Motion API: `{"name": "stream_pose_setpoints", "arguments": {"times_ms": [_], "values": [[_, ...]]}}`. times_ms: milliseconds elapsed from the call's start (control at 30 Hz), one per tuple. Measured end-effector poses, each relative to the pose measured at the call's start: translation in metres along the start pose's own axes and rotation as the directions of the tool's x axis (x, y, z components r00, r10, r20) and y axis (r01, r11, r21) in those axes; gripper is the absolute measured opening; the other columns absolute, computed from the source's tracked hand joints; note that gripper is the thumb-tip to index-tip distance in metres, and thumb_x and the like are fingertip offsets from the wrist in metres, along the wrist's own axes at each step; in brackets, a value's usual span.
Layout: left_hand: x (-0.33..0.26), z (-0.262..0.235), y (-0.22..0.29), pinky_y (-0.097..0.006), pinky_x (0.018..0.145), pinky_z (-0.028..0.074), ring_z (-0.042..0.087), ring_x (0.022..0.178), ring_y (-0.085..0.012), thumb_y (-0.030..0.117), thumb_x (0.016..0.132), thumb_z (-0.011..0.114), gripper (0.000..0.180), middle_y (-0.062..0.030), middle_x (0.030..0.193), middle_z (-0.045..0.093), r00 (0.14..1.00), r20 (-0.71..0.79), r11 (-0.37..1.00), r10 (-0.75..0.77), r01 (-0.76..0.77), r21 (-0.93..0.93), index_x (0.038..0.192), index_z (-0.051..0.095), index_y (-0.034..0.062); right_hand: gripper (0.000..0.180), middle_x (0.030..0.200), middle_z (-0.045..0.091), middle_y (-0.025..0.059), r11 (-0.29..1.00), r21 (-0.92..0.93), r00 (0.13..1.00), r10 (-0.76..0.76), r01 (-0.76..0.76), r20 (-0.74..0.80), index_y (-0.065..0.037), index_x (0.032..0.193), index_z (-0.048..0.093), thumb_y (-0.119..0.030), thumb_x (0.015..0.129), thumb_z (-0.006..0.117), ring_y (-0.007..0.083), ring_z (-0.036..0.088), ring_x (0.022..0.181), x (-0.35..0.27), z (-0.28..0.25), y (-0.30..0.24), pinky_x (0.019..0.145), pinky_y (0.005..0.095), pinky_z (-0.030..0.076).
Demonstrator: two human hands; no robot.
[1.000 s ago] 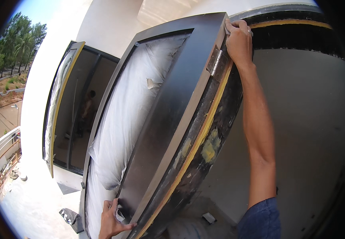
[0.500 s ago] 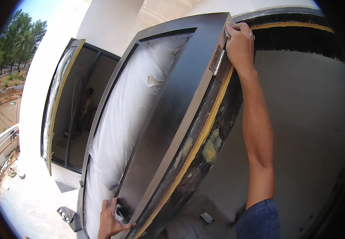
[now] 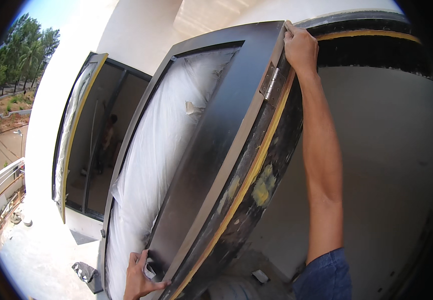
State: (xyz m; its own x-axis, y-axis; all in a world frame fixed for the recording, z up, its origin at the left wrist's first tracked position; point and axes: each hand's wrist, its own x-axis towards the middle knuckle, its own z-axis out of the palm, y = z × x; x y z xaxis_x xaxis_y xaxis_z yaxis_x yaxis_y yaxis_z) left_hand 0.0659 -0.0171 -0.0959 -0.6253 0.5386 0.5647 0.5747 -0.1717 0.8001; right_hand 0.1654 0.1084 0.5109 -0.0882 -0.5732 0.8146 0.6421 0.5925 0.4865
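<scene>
The panel had a dark, smooth finish with a satin sheen; its edge was paler and matt. The sheet across it appeared to be thin, creased, translucent plastic. The hinge was shiny metal. The frame was dark and rough, with a dull yellowish patch. The wall was smooth. The sleeve was matt cloth.

Door in the way, room either side

From here the door fills the middle — the left hand spans its near end, the right hand blocks its top corner. Just below, the hinge juts at the edge. A hand could pass through the doorway, right of the right forearm — or left, between door and sash.
</scene>
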Motion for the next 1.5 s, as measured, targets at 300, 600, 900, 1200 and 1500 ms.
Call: {"name": "stream_pose_setpoints", "arguments": {"times_ms": [300,600,900,1200,1500], "values": [[-0.003,0.002,-0.006,-0.039,0.083,0.051,0.058,0.096,-0.0290,0.041,0.042,0.091,0.101,-0.0154,0.106,0.049,1.000,-0.010,1.000,0.015,-0.015,-0.008,0.125,0.055,-0.0038,0.031,0.114,0.071,0.0133,0.964,0.263,0.986,0.076,-0.034,-0.149,-0.011,0.122,0.070,-0.024,0.096,0.060,0.0354,0.064,0.106,-0.031,0.011,-0.016,0.096,0.0481,0.042],[-0.004,-0.001,-0.007,-0.039,0.083,0.051,0.058,0.094,-0.0292,0.041,0.042,0.091,0.104,-0.0158,0.106,0.049,1.000,-0.022,0.999,-0.014,0.015,0.030,0.127,0.054,-0.0050,0.032,0.129,0.067,0.0021,0.971,0.201,0.986,0.149,-0.131,-0.072,-0.022,0.126,0.069,-0.034,0.098,0.059,0.0319,0.051,0.127,-0.054,0.014,-0.028,0.103,0.0487,0.021],[-0.003,-0.001,-0.007,-0.036,0.080,0.051,0.058,0.091,-0.0264,0.041,0.042,0.092,0.106,-0.0143,0.104,0.049,1.000,-0.009,1.000,-0.002,0.002,0.007,0.127,0.054,-0.0076,0.035,0.125,0.068,0.0077,0.941,0.273,0.974,0.220,-0.198,-0.054,-0.021,0.128,0.067,-0.036,0.100,0.053,0.0319,0.057,0.121,-0.041,0.018,-0.026,0.103,0.0447,0.024],[-0.002,-0.002,-0.010,-0.036,0.080,0.051,0.058,0.091,-0.0264,0.041,0.041,0.092,0.108,-0.0142,0.103,0.049,1.000,-0.005,0.999,0.018,-0.018,0.035,0.128,0.053,-0.0081,0.031,0.114,0.072,0.0073,0.943,0.293,0.982,0.182,-0.159,-0.051,-0.024,0.128,0.068,-0.030,0.099,0.056,0.0265,0.058,0.111,-0.045,0.012,-0.027,0.098,0.0465,0.027],[-0.001,0.005,-0.025,-0.044,0.086,0.048,0.055,0.100,-0.0325,0.046,0.050,0.088,0.102,-0.0150,0.106,0.058,0.995,-0.014,0.995,0.099,-0.099,0.021,0.134,0.050,0.0028,0.036,0.115,0.070,0.0138,0.913,0.354,0.978,0.208,-0.205,0.030,-0.021,0.133,0.063,-0.032,0.102,0.049,0.0285,0.056,0.115,-0.046,0.012,-0.015,0.103,0.0484,0.029]]}}
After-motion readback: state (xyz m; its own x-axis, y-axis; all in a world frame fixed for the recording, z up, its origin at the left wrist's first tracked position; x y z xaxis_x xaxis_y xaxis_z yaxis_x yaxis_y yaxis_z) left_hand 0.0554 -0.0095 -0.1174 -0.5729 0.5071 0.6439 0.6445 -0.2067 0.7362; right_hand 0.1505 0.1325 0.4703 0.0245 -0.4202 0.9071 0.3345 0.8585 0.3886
